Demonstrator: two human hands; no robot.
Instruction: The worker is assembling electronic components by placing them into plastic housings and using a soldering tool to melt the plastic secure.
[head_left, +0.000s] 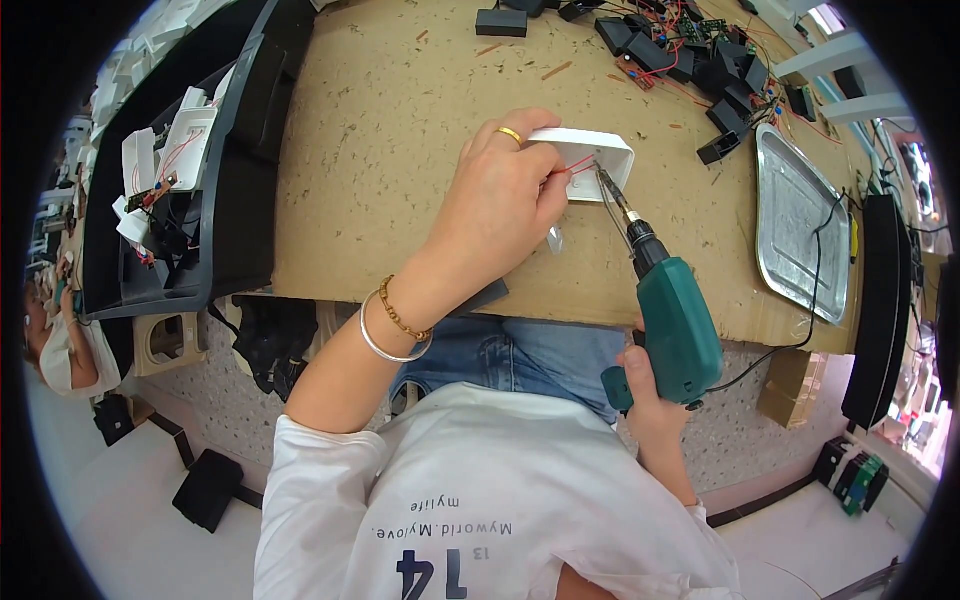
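My left hand [497, 200] grips a small white plastic housing [618, 150], its open side turned up. Near its fingertips, two thin red wires [580, 164] run into the housing. A green soldering gun [682, 325] is in my right hand [655, 400], whose fingers wrap round the handle below the gun's body. The metal tip [606, 176] reaches into the housing by the wire ends, with a thin feed tube alongside. Whether the tip touches the wires is too small to tell. Partly under my left hand lies a small clear piece [555, 240].
A black crate [262, 150] with white housings and wired parts stands at the left. Black modules with red wires [690, 60] pile up at the far right. A metal tray [800, 230] lies on the right, a black cord [765, 358] crossing it. Cardboard [370, 120] covers the table.
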